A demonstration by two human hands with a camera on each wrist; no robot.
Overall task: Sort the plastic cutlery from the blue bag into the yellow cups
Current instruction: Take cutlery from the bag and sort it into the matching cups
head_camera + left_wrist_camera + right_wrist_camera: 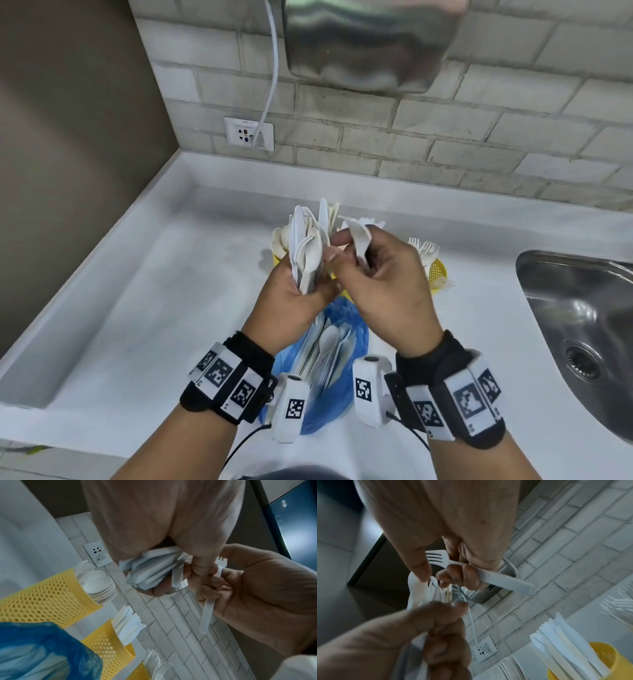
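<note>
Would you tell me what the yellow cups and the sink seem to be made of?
Yellow cups: probably moulded plastic, matte, judging by the uniform colour and regular perforated mesh walls. Sink: apparently stainless steel, brushed and shiny, with grey reflections across its basin.

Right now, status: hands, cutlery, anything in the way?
Left hand grips mixed cutlery bundle. Right hand holds one fork. More cutlery in blue bag; yellow cups part-filled. Nothing blocking.
</note>
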